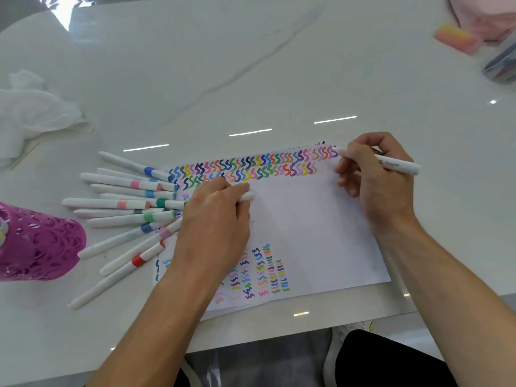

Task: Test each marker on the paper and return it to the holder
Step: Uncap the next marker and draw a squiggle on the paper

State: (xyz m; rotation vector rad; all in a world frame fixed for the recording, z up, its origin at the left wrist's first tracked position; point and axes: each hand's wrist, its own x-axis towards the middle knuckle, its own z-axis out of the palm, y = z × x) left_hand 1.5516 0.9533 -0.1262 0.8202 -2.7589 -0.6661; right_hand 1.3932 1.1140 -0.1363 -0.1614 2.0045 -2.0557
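A white sheet of paper [301,219] lies on the table, with rows of coloured squiggles along its far edge and more near its front left. My right hand [374,174] grips a white marker [396,163] whose tip touches the paper at the right end of the top row. My left hand [215,216] rests on the paper and holds a small white marker cap [248,195]. Several capped white markers [125,202] with coloured bands lie fanned out left of the paper. The purple perforated holder [39,247] lies at the far left.
Crumpled white tissue [30,113] sits at the back left. A pink pad [458,39] and a clear pouch [502,62] lie at the back right. The table's front edge [279,342] runs below the paper, with my legs beneath it.
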